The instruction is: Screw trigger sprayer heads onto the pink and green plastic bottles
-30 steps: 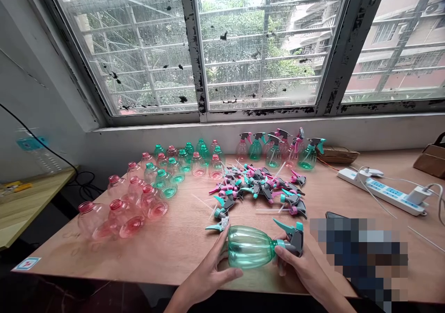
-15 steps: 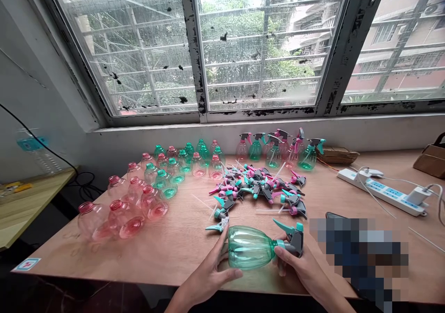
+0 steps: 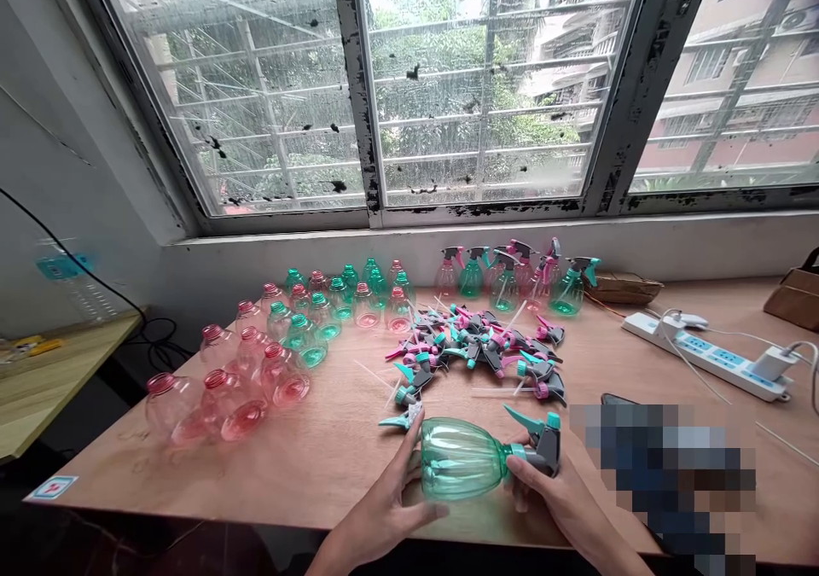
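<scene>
Two bare hands angle inward over the table (image 3: 281,486), a green spray bottle (image 3: 461,459) sideways between them. Your left hand (image 3: 387,503) is spread, fingers against its base, thumb blurred below; your right hand (image 3: 543,482) pinches the teal sprayer collar (image 3: 517,450) at its neck.

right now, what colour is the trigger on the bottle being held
The trigger is turquoise; it shows best in the head view.

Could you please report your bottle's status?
Left hand at base, right hand at neck. Ribbed translucent green bottle sideways, grey-teal spray head at mouth. Loose multicoloured plastic sprayers beyond.
</scene>
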The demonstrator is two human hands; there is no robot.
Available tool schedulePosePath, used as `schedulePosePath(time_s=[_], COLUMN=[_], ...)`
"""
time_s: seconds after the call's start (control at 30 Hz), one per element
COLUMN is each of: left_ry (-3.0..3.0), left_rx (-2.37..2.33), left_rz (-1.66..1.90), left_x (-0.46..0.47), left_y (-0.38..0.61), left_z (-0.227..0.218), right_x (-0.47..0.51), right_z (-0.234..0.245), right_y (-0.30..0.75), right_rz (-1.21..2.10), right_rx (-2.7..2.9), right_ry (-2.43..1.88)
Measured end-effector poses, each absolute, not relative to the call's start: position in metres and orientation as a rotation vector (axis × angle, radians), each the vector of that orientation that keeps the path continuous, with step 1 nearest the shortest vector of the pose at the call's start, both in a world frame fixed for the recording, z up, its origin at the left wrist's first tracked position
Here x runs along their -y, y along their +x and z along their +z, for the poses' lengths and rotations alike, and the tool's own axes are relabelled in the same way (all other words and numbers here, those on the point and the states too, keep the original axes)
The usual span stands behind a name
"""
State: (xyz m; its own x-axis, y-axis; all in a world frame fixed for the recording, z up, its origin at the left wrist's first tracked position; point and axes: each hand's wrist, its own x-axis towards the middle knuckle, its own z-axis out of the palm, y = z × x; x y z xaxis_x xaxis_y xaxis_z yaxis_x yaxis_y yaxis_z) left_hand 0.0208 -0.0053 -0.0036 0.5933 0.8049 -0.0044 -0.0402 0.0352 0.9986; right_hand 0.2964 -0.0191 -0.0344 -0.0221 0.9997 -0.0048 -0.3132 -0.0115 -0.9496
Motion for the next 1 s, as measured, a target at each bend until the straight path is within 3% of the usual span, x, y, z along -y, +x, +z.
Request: schedulePosePath(time_s=[1.0], left_ry=[1.366], left_rx=[-0.748], left_rz=[0.723], left_x=[0.003], left_y=[0.018], left_z=[-0.012], right_x=[0.019], right_z=[-0.036], right_y=[0.299], right_rz=[1.377], right_rx=[0.998], right_ry=[-0.97])
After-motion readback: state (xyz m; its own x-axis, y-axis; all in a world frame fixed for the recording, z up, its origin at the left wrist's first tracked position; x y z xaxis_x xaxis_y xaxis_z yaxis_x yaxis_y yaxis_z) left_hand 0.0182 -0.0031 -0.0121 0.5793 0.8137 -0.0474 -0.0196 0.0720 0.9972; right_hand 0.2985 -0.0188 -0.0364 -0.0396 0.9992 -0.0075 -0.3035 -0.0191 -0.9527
